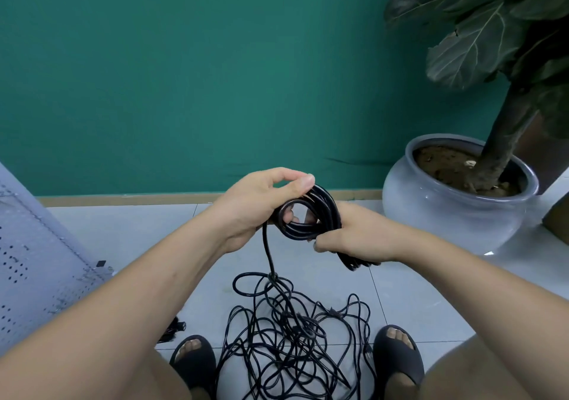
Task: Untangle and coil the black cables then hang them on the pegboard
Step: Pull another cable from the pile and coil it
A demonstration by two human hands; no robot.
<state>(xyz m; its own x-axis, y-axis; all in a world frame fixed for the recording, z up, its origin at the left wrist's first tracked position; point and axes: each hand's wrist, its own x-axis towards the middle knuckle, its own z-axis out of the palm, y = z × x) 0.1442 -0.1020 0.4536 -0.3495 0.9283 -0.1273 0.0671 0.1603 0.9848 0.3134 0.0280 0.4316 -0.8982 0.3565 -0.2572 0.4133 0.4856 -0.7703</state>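
Note:
A coil of black cable [311, 214] is held up in front of me, above the floor. My left hand [255, 205] grips its upper left side, thumb pressed on top. My right hand [354, 234] clamps the lower right part of the coil, whose end loops stick out below the fist. One strand [267, 251] drops from the coil down to a loose tangle of black cables [292, 338] spread on the tiles between my feet. A pale perforated pegboard [34, 261] leans at the far left.
A grey ceramic pot [446, 211] with a large-leaved plant stands at the right against the green wall. My feet in dark slippers [194, 359] flank the tangle. A small dark object [174, 330] lies by the pegboard's foot.

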